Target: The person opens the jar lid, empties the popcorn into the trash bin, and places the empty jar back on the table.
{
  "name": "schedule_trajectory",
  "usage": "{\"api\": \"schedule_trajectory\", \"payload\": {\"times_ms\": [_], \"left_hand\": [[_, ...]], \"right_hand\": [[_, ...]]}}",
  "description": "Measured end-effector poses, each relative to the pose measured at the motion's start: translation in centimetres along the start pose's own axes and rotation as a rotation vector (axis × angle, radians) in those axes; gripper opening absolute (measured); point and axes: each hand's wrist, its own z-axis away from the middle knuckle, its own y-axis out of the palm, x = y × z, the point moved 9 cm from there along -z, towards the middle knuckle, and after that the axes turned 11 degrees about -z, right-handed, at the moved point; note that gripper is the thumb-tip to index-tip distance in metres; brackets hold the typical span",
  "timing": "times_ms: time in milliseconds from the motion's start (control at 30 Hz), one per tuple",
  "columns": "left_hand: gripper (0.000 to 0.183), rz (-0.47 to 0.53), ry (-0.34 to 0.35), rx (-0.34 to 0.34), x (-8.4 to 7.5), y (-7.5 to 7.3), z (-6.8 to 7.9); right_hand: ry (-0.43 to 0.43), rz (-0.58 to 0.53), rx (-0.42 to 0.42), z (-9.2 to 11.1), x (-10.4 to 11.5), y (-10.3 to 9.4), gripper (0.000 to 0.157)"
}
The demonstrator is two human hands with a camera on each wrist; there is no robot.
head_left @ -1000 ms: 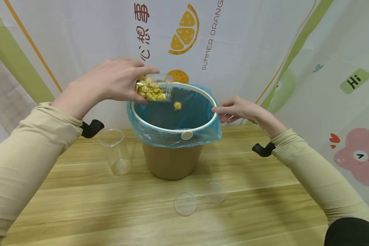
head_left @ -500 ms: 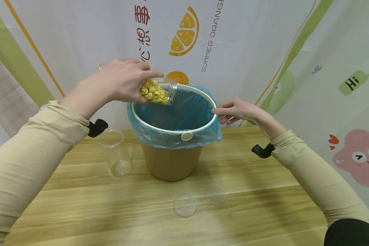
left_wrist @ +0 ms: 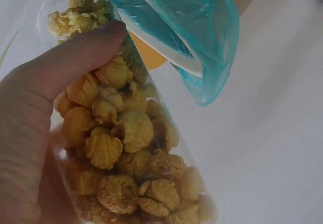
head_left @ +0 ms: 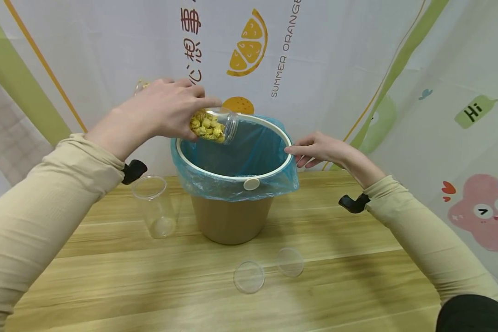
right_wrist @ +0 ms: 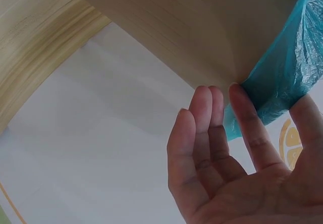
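Observation:
My left hand [head_left: 162, 108] grips a clear plastic jar [head_left: 232, 128] of yellow popcorn [left_wrist: 121, 128], thumb along its side. The jar lies tipped nearly sideways, its uncapped mouth over the left part of a brown bin [head_left: 232, 221]. A blue plastic bag [head_left: 216, 188] lines the bin and folds down over its white rim [head_left: 203, 170]. On the bin's right side, my right hand [head_left: 321, 148] pinches the bag-covered rim between thumb and index finger. Its other fingers stand free, as the right wrist view shows.
Left of the bin, a tall clear plastic cup [head_left: 159, 210] stands on the wooden table [head_left: 128, 286]. Two clear round lids [head_left: 249, 276] lie in front of the bin. A printed white curtain [head_left: 315, 60] hangs behind.
One second ago a popcorn piece was falling above the bin; it is out of sight now. The left hand and jar have shifted slightly right. My right hand stays at the rim.

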Motion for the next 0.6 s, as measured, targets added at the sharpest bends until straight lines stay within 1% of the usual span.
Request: {"api": "schedule_trajectory", "payload": {"times_ms": [333,600], "left_hand": [[0.086,-0.072,0.029,-0.025,-0.34,-0.60,-0.14],[0.085,-0.079,0.038,-0.020,-0.31,-0.88,-0.07]], "right_hand": [[0.001,0.009,0.001,0.01,0.09,-0.01,0.039],[0.014,0.012,-0.001,-0.14,-0.09,-0.07,0.039]]}}
